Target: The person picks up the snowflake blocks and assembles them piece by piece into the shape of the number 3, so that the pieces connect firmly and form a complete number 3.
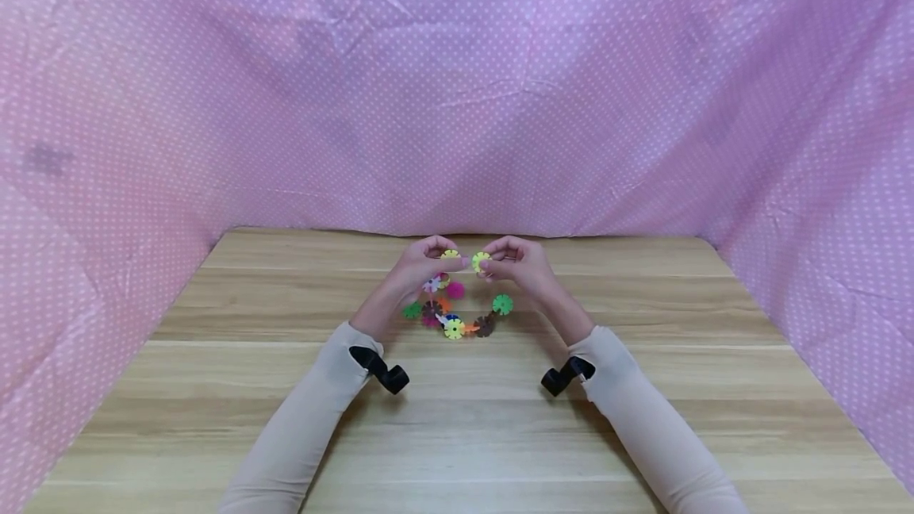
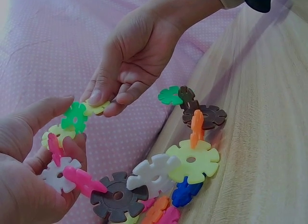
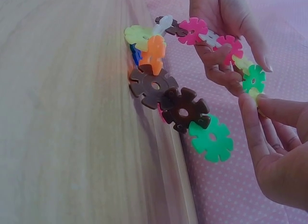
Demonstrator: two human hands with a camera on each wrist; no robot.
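Your two hands are raised over the far middle part of the bench [image 1: 643, 419], close to its far edge, and between them hangs a chain of snowflake discs [image 1: 457, 308] in many colours. Your left hand [image 1: 421, 264] curls its fingers around one end of the chain: the thumb and fingers pinch a white disc [image 2: 58, 174] and a pink disc [image 2: 83, 179], and a pale yellow disc [image 2: 57, 135] sits just above them. Your right hand [image 1: 517, 260] pinches a yellow-green disc [image 2: 96, 108] between thumb and fingertips. This disc touches the green disc [image 2: 73, 117] at the top end of the chain, but I cannot tell if the two are already locked together. The lower part of the chain rests on the bench, between your wrists: a large yellow disc [image 2: 192, 160], an orange disc [image 2: 196, 126] standing upright in it, two brown discs [image 3: 166, 94], and a second green disc [image 3: 211, 139] at the loose end. A pink dotted cloth [image 1: 457, 86] hangs behind and at both sides of the bench.
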